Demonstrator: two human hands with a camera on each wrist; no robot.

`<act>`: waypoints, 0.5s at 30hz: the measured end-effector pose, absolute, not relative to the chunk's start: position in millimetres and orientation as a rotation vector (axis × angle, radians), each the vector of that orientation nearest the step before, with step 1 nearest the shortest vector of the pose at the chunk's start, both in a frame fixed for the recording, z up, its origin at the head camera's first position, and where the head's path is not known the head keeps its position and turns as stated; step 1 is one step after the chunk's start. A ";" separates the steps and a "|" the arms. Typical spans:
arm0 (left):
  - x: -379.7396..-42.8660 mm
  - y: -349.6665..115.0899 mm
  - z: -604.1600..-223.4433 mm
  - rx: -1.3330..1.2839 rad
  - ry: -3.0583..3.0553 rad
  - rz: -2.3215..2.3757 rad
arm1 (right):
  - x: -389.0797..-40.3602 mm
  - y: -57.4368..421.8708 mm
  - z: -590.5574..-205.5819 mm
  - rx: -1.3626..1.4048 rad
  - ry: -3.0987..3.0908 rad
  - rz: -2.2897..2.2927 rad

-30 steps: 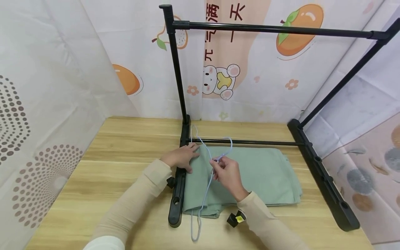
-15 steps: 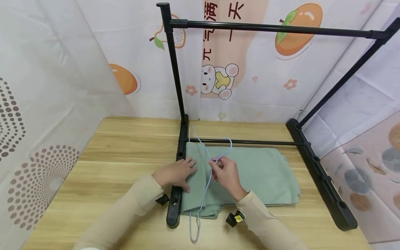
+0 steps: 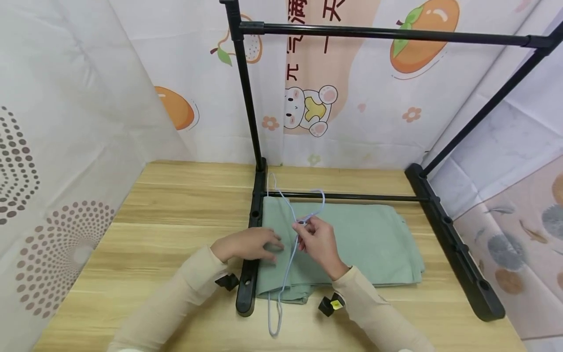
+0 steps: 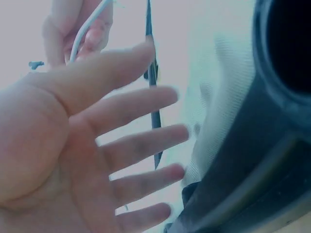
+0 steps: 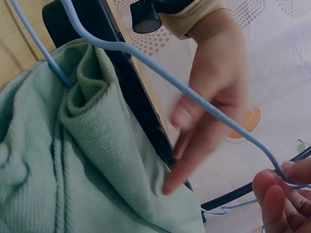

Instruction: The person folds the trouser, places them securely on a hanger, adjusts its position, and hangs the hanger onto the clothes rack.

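A light green folded garment (image 3: pixel 365 244) with ribbed fabric lies on the table, its left end turned over in a flap. My right hand (image 3: pixel 320 242) pinches a thin light blue clothes hanger (image 3: pixel 323 201) just below its hook. One sloping wire of the hanger (image 5: pixel 184 91) crosses above the flap in the right wrist view; its straight bar runs into the fold and is mostly hidden. Over the flap's left edge is my left hand (image 3: pixel 250 243), holding nothing. The left wrist view shows its fingers (image 4: pixel 141 145) spread and nearly straight, tips close to the fabric.
A black rack stands around the garment, with a left foot (image 3: pixel 245 298), a right foot (image 3: pixel 462 252), a low crossbar (image 3: pixel 369 197) and a high top bar (image 3: pixel 374 32). Beneath is a wooden table (image 3: pixel 189 205). Printed curtains (image 3: pixel 352 137) hang behind and at both sides.
My left hand has slid from the far part of the flap toward me, and its fingers have come slightly off the flap. The right hand keeps its pinch on the hanger in the same place.
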State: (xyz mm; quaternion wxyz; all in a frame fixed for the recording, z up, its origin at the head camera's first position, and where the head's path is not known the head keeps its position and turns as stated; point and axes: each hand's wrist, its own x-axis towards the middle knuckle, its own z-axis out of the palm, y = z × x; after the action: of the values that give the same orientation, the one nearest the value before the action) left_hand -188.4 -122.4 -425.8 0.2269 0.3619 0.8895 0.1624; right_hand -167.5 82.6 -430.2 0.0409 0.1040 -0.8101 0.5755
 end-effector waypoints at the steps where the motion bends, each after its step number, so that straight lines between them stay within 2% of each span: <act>1: -190.9 -123.7 -426.8 0.996 2.477 0.496 | -167.5 82.7 -430.2 0.329 -2.479 1.764; 5: -199.6 -129.1 -425.8 0.902 2.557 0.674 | -167.0 82.6 -429.9 0.370 -2.479 1.760; 15: -217.7 -136.9 -421.2 0.402 2.580 1.169 | -164.3 76.8 -426.3 0.442 -2.521 1.715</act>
State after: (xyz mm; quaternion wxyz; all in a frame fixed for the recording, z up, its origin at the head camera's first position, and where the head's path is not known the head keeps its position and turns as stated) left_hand -217.7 -136.9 -421.2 0.1401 0.1392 0.8929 0.4046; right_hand -164.3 76.8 -426.3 0.0303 0.1435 -0.8179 0.5564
